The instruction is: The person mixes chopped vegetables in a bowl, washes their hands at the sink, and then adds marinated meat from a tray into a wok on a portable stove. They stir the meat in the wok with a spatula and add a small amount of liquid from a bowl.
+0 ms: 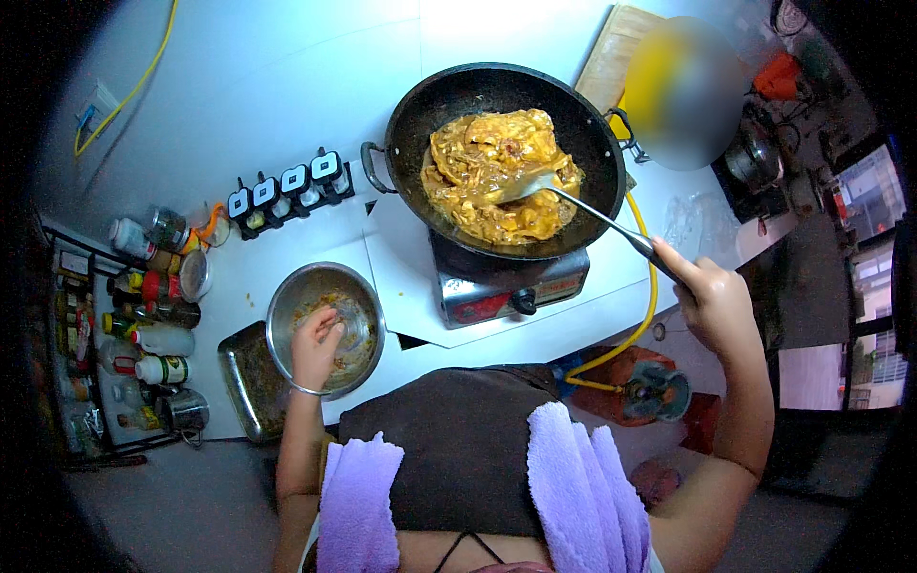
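My right hand [717, 298] is wrapped round the dark handle of a metal spatula [611, 223]. The spatula's blade dips into saucy, golden-brown food [497, 181] in a deep black wok [411, 115] with two side handles. Under the wok stands a portable gas stove [511, 291] with a black knob at its front. My left hand [317, 346] hangs over a steel bowl [280, 304], its fingers curled in and nothing visible in them. Brownish residue smears the inside of this bowl. Whether the hand touches the bowl cannot be made out.
Left of the bowl lies a stained metal tray [250, 382]. A black rack of seasoning boxes [291, 191] stands behind it. Bottles and jars [158, 339] crowd a shelf at the left. A yellow hose [653, 286] runs down to a gas cylinder [635, 382]. A wooden board [611, 57] leans at the back.
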The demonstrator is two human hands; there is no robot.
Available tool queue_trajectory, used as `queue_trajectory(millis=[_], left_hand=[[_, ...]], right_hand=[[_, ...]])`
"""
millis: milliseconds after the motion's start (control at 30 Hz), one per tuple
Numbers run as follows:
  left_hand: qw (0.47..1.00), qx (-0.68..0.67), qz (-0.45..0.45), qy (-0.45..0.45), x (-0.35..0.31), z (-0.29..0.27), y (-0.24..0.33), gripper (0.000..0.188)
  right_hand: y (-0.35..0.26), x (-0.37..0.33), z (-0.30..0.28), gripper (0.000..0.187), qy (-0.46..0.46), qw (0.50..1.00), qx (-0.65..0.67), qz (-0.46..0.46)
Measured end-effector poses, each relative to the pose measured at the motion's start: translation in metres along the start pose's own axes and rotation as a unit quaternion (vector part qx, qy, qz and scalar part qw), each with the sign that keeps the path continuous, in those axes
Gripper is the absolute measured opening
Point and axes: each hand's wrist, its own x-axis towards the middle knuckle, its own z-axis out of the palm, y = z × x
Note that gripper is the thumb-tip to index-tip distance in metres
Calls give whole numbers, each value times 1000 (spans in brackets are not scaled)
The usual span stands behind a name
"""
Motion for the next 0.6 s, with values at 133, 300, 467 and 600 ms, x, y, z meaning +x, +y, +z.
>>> queue_trajectory(millis=[133,300,467,600], left_hand=[[999,21,-47,-2,-2,-4,-6,37],[999,10,-33,11,-2,-2,-8,35],[999,45,-26,-15,1,3,1,33],[999,21,-20,-23,-2,4,-7,32]], right_hand=[[14,-21,-6,64,9,999,-21,32],[14,-24,-33,62,16,992,116,56],[26,-8,-20,51,-52,899,407,155],[19,18,-13,47,-133,841,485,199]])
